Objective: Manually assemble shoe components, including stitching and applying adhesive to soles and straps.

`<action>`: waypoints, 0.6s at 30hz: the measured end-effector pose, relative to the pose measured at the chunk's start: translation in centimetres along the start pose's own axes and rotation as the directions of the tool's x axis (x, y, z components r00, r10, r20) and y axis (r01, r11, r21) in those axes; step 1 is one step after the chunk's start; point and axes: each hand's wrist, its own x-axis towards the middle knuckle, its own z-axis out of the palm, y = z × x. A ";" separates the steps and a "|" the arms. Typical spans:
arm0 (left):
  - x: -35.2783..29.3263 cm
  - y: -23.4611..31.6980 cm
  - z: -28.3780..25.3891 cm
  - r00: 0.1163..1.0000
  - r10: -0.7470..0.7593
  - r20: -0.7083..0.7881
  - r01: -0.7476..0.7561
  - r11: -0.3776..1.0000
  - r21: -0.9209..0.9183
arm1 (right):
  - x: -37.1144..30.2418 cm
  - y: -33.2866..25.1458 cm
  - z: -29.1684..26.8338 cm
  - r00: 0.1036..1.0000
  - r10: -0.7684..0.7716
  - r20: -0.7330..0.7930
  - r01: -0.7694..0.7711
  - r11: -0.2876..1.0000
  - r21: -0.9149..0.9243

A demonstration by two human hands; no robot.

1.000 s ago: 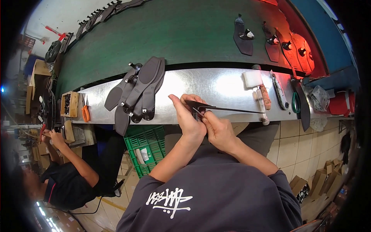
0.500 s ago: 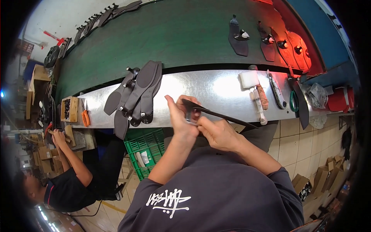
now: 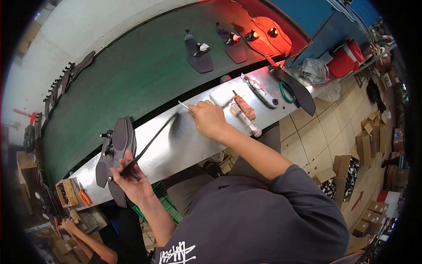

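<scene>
My left hand (image 3: 137,189) is closed on one end of a dark, flat shoe sole (image 3: 151,144), seen nearly edge-on and tilted up over the metal bench. To the right, my right hand (image 3: 209,119) grips a thin pale rod-like tool (image 3: 183,105), its tip poking out past the fingers; most of it is hidden. That hand is apart from the sole, beside a white pad (image 3: 222,97). Just beyond my left hand lies a pile of dark soles (image 3: 123,138) with small shiny black fittings.
A green belt (image 3: 127,75) runs behind the metal bench (image 3: 176,147); soles (image 3: 198,57) lie on it, some under red light. Right: an orange-wrapped tool (image 3: 244,107), a cutter (image 3: 260,92), green-handled scissors (image 3: 288,91). Left: orange-handled scissors (image 3: 84,198), a wooden box (image 3: 66,192), a co-worker's hands (image 3: 69,225).
Half a second ago both hands were together at the sole. They have separated: the right went toward the white pad with the thin tool, the left toward the pile with the sole. The view has turned.
</scene>
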 end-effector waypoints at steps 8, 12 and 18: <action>-6.0 -2.4 -4.1 0.786 -0.615 -0.061 0.612 0.763 0.208 | -3.2 0.8 -5.2 0.945 -0.201 -0.257 0.223 0.973 0.059; -6.8 -4.5 -2.6 0.693 -0.721 -0.024 0.705 0.670 0.232 | -6.6 3.2 -7.6 0.926 -0.023 -0.378 -0.030 0.991 -0.133; -8.1 -7.2 -3.7 0.760 -0.649 -0.004 0.552 0.642 0.532 | -8.9 5.4 -6.3 0.945 -0.054 -0.322 -0.034 0.965 -0.261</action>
